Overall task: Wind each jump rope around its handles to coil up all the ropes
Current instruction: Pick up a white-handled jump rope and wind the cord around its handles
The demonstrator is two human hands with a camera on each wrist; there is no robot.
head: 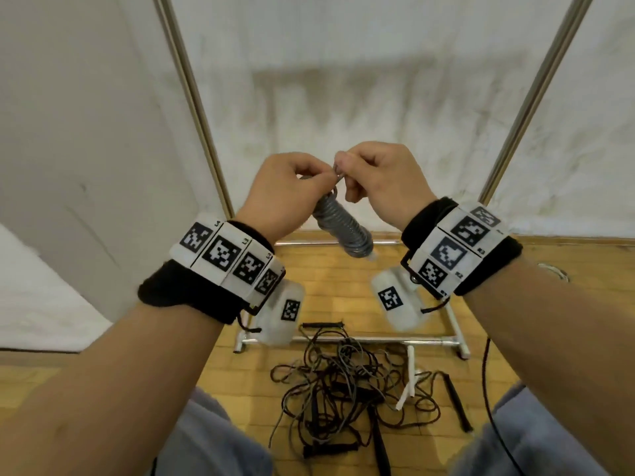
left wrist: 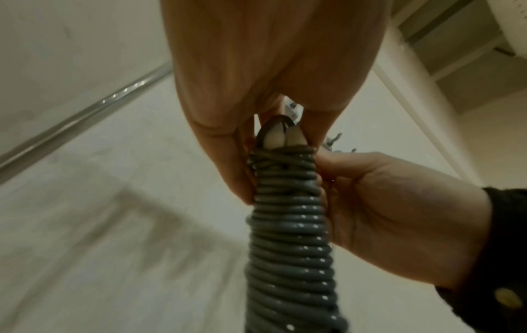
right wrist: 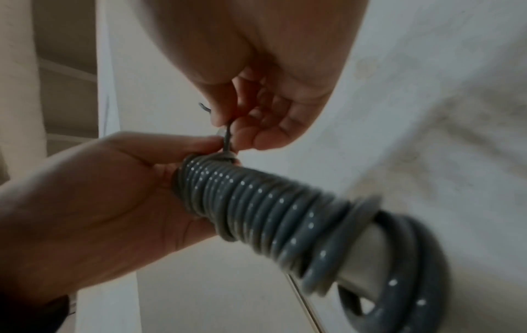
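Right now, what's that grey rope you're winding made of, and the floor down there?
The grey rope looks like smooth plastic or vinyl cord: it is glossy, with small bright glints on each coil. It is wound round pale handles that look like plastic too. The floor looks like wood: yellow-brown strips with visible seams.

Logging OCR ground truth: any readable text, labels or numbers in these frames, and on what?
"L4": left wristband, beside a marker tile.
"L3": same band, next tile.
"R3", "R2": right wristband; tiny, probable reading.
Remaining tile labels on both bands: too blurred to read.
Black-and-white marker squares: codes, no words.
Grey rope coil: no text in any view.
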